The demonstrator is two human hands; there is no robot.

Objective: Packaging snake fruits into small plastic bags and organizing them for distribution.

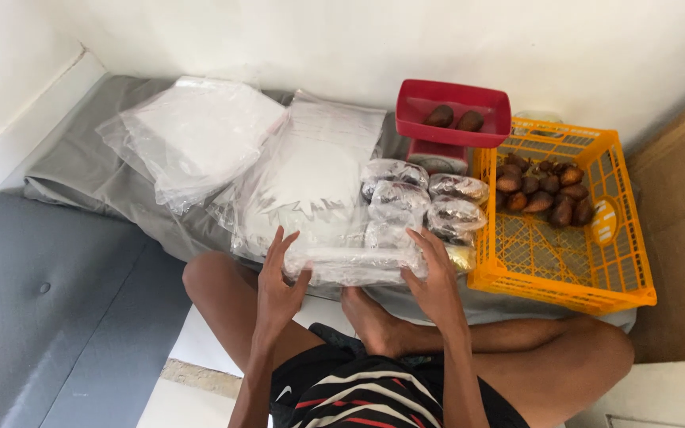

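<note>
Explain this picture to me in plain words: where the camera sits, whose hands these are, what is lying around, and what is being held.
There is no machine here. A camera worn on a seated person's head looks down at their crossed legs and hands. The left hand and right hand together grip a clear plastic bag. Beyond it lie small filled bags and a stack of empty clear bags on a grey cloth. To the right, an orange crate holds brown fruits. A red scale tray holds two more.
</note>
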